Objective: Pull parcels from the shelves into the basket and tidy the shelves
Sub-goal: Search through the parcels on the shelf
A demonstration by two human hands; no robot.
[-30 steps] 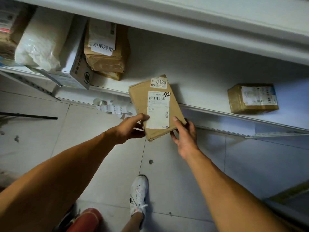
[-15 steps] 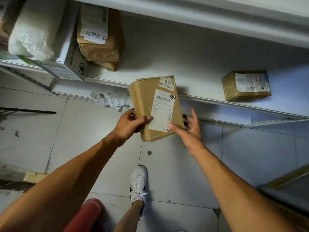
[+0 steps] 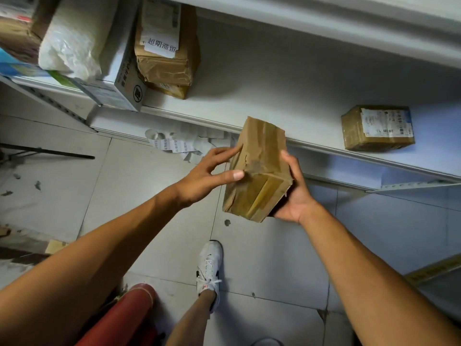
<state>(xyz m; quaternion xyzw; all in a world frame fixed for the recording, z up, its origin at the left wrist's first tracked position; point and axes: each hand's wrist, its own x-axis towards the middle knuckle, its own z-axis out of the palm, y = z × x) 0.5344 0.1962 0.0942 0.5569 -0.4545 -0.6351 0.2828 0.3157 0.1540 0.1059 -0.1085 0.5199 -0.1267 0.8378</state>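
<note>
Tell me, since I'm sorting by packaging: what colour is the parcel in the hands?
Brown cardboard under glossy tape: the parcel, head view.

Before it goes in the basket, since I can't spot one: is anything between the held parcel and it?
No basket shows in this view, so that path cannot be judged. The brown parcel sits in the right hand, left hand touching it.

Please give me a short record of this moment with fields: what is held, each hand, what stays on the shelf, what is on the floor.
held: brown parcel, taped side up, off the shelf
right hand: grips parcel's right edge from below
left hand: fingers straight, touching parcel's left side
shelf: small labelled parcel at right; stacked brown parcels at left
floor: label strips
</note>
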